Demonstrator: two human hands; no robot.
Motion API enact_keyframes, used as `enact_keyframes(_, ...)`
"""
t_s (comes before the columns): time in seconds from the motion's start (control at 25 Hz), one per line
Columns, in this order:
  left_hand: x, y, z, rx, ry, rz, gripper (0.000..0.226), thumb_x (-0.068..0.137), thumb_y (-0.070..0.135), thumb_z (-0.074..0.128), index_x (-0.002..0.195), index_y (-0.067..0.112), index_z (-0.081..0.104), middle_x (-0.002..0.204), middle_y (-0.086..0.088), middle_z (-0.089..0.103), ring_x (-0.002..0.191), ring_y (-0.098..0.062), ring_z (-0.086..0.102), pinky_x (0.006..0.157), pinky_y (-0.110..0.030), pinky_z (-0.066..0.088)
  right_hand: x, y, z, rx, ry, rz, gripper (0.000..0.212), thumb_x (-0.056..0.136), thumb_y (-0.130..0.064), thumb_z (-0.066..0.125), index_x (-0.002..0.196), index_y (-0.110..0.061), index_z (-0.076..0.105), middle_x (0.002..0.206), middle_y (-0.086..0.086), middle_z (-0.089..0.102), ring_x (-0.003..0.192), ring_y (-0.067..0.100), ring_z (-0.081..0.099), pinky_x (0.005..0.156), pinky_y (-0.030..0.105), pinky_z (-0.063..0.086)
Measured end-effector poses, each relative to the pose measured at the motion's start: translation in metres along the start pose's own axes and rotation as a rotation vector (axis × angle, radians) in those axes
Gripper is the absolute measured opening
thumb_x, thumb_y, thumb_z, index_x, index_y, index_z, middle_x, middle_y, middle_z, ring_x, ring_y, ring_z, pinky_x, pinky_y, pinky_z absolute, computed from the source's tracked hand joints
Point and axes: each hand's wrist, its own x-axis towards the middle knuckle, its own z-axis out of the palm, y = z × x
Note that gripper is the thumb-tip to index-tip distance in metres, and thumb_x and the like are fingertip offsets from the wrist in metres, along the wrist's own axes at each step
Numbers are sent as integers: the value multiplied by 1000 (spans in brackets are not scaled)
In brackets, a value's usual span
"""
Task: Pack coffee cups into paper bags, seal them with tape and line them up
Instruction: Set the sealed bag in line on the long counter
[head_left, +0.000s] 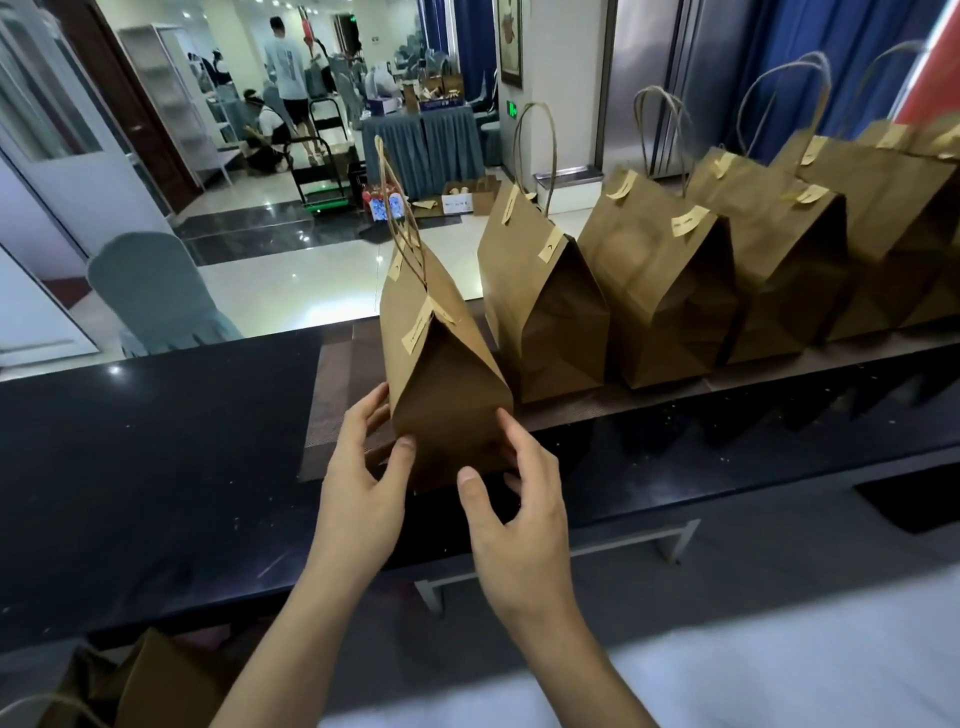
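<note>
Bag (441, 364) upright, handles up, seemingly tilted

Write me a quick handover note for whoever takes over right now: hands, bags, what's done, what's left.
Left hand: fingers on the left side of the nearest bag, thumb on its front near the base.
Right hand: fingers touching the same bag's lower right edge.
That bag stands on the dark counter, top folded and taped, at the left end of the row.
Done: four more taped bags stand in line to its right.
Left: nudge this bag into line. More bags lie low at the near left; whether packed, I cannot tell.
</note>
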Motion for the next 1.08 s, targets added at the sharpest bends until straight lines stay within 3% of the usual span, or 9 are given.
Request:
enact_keyframes(0.16, 23, -3, 7, -19, 8, -38, 47, 101, 27, 57, 141, 48, 41, 129, 31, 50, 121, 5, 51, 93, -27, 54, 19, 4, 4, -14, -39, 15, 62, 96, -43, 64, 149, -53, 34, 144, -27, 38, 131, -12, 40, 92, -6, 34)
enact_keyframes(0.32, 47, -8, 14, -24, 20, -67, 48, 103, 28, 54, 147, 40, 40, 137, 17, 52, 127, -6, 52, 98, -39, 55, 38, 14, 4, 8, -50, 6, 67, 93, -42, 65, 152, -50, 33, 147, -27, 39, 135, -13, 38, 97, -3, 33)
enact_keyframes(0.68, 73, -22, 27, -18, 7, -86, 43, 103, 28, 53, 139, 48, 42, 122, 34, 51, 121, -1, 54, 97, -35, 55, 74, 23, 6, 46, -64, 27, 68, 93, -38, 67, 152, -49, 36, 149, -27, 41, 133, -18, 37, 110, 15, 38)
enact_keyframes(0.84, 75, -23, 24, -9, 4, -77, 41, 105, 26, 50, 140, 45, 42, 127, 27, 53, 124, -2, 53, 96, -33, 57, 79, 18, 8, 48, -68, 23, 67, 95, -35, 68, 153, -47, 36, 149, -26, 41, 127, -24, 37, 112, 18, 40)
enact_keyframes(1.08, 46, -25, 9, 21, 26, -92, 46, 104, 27, 51, 144, 47, 40, 140, 13, 52, 122, -3, 57, 100, -42, 55, 63, 12, 10, 56, -79, -4, 64, 97, -32, 68, 152, -46, 39, 149, -23, 45, 134, -13, 40, 115, 27, 42)
